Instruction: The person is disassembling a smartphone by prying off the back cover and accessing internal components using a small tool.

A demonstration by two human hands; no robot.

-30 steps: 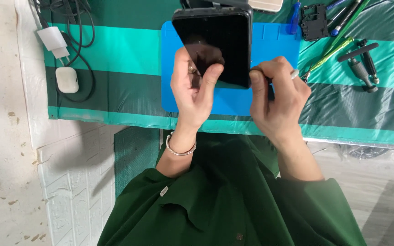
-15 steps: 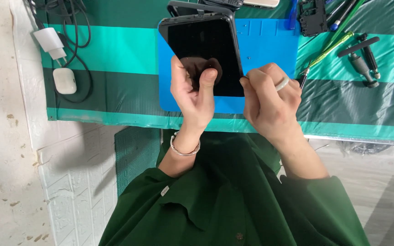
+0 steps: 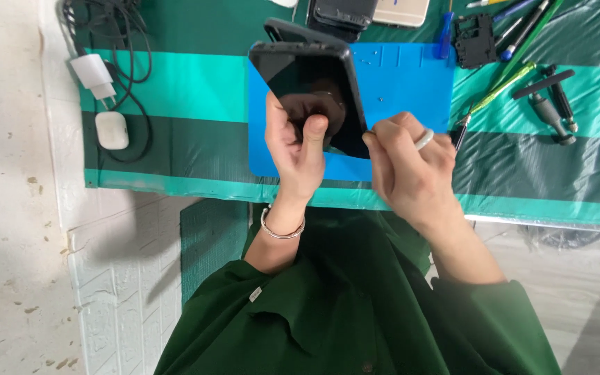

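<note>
The black phone [image 3: 310, 87] is lifted off the desk, tilted, its dark screen facing the camera above the blue mat [image 3: 411, 83]. The left hand [image 3: 296, 149] has its grip clamped on the phone's lower end — thumb pressed on the glass, fingers behind. The right hand [image 3: 407, 163] is closed around a thin tool whose tip meets the phone's lower right edge. Beyond lie screwdrivers [image 3: 553, 104] to the right, a white charger [image 3: 94, 75] and earbud case [image 3: 112, 130] to the left — all on the green striped cloth [image 3: 189, 90].
</note>
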